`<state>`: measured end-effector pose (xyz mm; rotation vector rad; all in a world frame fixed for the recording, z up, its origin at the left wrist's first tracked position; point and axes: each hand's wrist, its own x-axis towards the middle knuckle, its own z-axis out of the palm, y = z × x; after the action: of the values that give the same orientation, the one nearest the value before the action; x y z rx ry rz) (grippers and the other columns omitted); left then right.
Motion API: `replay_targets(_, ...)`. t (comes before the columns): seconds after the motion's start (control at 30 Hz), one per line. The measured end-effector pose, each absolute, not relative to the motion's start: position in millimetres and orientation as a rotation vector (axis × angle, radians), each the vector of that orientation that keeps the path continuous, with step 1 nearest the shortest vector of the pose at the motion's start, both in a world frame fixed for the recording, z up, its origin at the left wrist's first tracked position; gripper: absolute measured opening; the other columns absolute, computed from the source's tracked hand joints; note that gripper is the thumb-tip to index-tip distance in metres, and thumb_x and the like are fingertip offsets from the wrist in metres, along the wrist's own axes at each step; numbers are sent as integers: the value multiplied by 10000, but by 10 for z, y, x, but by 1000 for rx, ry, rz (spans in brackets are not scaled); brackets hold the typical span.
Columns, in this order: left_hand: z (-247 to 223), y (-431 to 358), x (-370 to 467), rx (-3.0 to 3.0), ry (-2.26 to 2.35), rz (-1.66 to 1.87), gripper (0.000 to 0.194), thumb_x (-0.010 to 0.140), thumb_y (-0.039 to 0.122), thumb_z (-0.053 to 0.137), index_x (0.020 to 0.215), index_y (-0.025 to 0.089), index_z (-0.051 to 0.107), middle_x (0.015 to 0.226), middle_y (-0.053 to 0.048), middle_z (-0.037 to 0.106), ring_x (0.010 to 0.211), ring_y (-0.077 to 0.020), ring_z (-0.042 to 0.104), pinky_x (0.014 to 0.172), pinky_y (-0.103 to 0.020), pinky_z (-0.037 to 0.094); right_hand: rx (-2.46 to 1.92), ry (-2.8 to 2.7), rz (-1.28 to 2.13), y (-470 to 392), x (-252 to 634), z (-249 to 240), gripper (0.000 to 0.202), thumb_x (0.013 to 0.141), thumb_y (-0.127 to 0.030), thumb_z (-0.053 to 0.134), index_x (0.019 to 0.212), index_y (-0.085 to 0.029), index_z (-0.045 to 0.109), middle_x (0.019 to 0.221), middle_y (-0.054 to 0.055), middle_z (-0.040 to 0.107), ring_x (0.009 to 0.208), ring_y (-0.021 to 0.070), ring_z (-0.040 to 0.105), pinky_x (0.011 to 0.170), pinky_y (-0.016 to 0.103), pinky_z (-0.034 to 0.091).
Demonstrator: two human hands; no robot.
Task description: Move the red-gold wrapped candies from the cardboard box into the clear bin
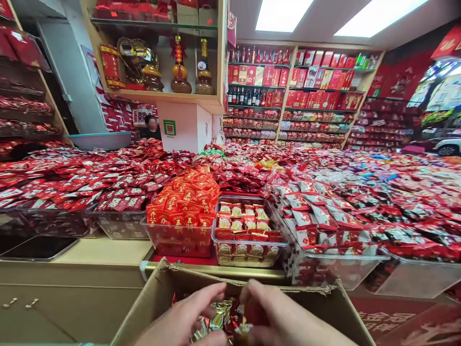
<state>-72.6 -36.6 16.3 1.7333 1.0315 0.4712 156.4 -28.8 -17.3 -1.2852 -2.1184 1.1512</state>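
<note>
Both hands reach into an open cardboard box (pixel 144 300) close in front of me. Small red and gold wrapped candies (pixel 220 315) lie inside it, partly covered by the hands. My left hand (pixel 189 315) curves over the candies from the left, thumb and fingers apart. From the right, my right hand (pixel 270 307) curls its fingers around a wrapped candy (pixel 245 326); some blur and the hand itself hide part of it. Just beyond the box, a clear plastic bin (pixel 252 249) holds neat rows of similar red and gold packets.
An orange-red packet bin (pixel 180 235) stands left of the rows. Overfilled bins of red and white packets (pixel 324 216) spread to the right. A dark tray (pixel 39 247) lies on the left counter. Behind are stocked shelves (pixel 288 91) and a seated person (pixel 151 129).
</note>
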Motion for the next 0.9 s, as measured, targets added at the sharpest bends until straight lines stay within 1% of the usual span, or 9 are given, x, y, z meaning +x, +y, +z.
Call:
replay_targets(0.03,230,-308,-537,1770,969,441,519,730,277,597,1222,275,432,1176,-36,539,1034,-228,492,897,-348,381,-1203,-1988,1206,-295,1563,-65,285,601,-118,588,856,-197,487,665,-51,493,571,78,411,477,169,307)
replay_targets(0.1,317,-186,-247,1793,793,469,419,721,180,579,1132,234,518,1033,-16,599,956,-198,526,878,-321,382,-1080,-1764,1278,-267,1556,52,151,688,-210,576,798,-172,480,649,-40,484,568,75,412,508,180,337)
replay_targets(0.13,331,-129,-156,1734,749,427,351,733,165,554,1081,205,548,899,-6,620,839,-176,563,788,-296,427,-1050,-1661,1315,-235,1553,68,149,723,-282,563,754,-164,477,619,-39,476,544,71,407,499,185,339)
replay_targets(0.2,303,-34,-65,1562,709,372,231,770,204,519,992,162,569,738,9,589,677,-143,578,610,-239,441,-1038,-1477,1407,-155,1549,49,273,744,-413,537,688,-155,463,552,-45,452,469,56,379,443,181,315)
replay_targets(0.3,190,48,-58,1372,663,404,254,774,283,548,991,151,549,766,-2,567,643,-125,585,530,-193,409,-1065,-1247,1538,-55,1535,0,358,708,-495,551,668,-156,443,518,-50,459,400,44,371,390,173,286)
replay_targets(0.57,-35,17,-171,1360,676,583,408,848,378,434,1223,221,395,916,-49,571,668,-133,603,503,-183,404,-965,-1182,1549,-30,1387,-138,327,693,-444,605,728,-140,491,568,-27,515,460,60,444,450,190,334)
replay_targets(0.67,-127,33,-276,1646,742,545,470,875,376,362,1311,230,266,952,-73,597,705,-157,613,552,-220,437,-1020,-1305,1383,-53,1435,-149,297,718,-429,583,710,-137,527,564,-28,488,487,66,414,457,194,327)
replay_targets(0.73,-197,65,-340,1911,746,538,482,885,336,335,1333,203,220,883,-71,639,693,-157,616,608,-239,454,-1077,-1338,1190,-13,1525,-41,265,741,-412,559,739,-147,550,590,-25,487,519,75,407,478,196,339)
replay_targets(0.9,-322,125,-383,2342,634,483,365,814,231,444,1176,194,475,821,-56,687,709,-165,634,643,-209,471,-1171,-1333,846,578,1674,405,246,781,-418,468,822,-183,531,695,-8,526,603,108,466,527,215,387)
